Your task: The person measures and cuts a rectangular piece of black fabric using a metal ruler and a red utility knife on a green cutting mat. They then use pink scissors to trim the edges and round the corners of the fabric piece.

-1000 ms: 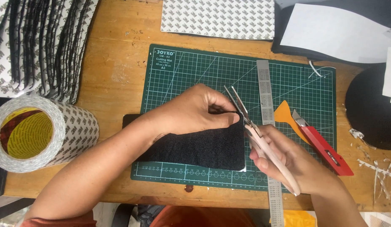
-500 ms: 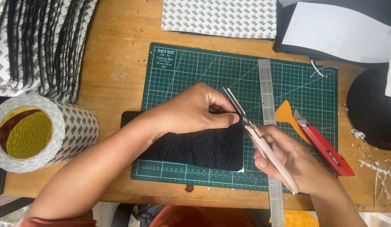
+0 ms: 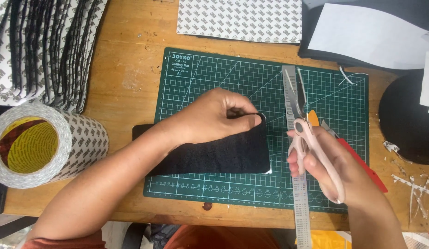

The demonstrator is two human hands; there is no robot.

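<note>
Two hands at work over one green cutting mat [image 3: 214, 69], centre of frame, on a wooden table [image 3: 127, 60].

- Left hand [image 3: 214, 117]: closed in a pinch, fingertips gripping the upper right corner of a black foam piece [image 3: 223, 157]; a sliver of white backing showed at that corner.
- Black foam piece: lay flat, lower centre of the mat, its left end overhanging the mat edge and partly hidden under the forearm.
- Right hand [image 3: 325, 161]: wrapped round the pink handles of a pair of scissors [image 3: 299, 115], blades slightly parted and pointing to the top of frame, just right of the foam and not touching it.
- Steel ruler [image 3: 299, 203]: lay vertically on the mat beneath the scissors.
- Red knife [image 3: 366, 166] and orange scraper [image 3: 313, 117]: right of the ruler, mostly hidden by the right hand.
- Roll of patterned tape [image 3: 48, 145]: left edge of frame.
- Stacked sheets [image 3: 44, 46]: upper left; one patterned sheet [image 3: 239, 18] at top centre.
- Handling note, as judgement: the pinch looked best kept close to the corner with the foam flat, and the blade tips kept well away from the left fingers.
</note>
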